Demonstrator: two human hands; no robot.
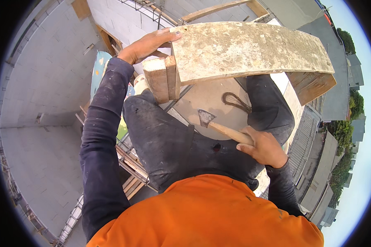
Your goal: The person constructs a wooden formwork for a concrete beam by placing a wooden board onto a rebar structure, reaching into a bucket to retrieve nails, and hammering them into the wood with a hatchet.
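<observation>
the big curved board (251,49) is out past the person's knees, above the legs (156,127), with thick wood blocks (158,80) at its left end. the left hand (146,45) is on the board's top left corner, its fingers over the edge; i cannot tell how tight it holds, as part of it is hidden. the right hand (264,149) is wrapped around the handle of a small hatchet (228,131), whose metal head points up and left over the lap. the board looks stiff and rather heavy, and its crusty face is likely rough, not slippery. the ends or long edges seem best to hold, minding splinters. the hatchet is probably heaviest at its head, so the wood handle is the safe place. i see no brand, label or writing that can be read on either one.
</observation>
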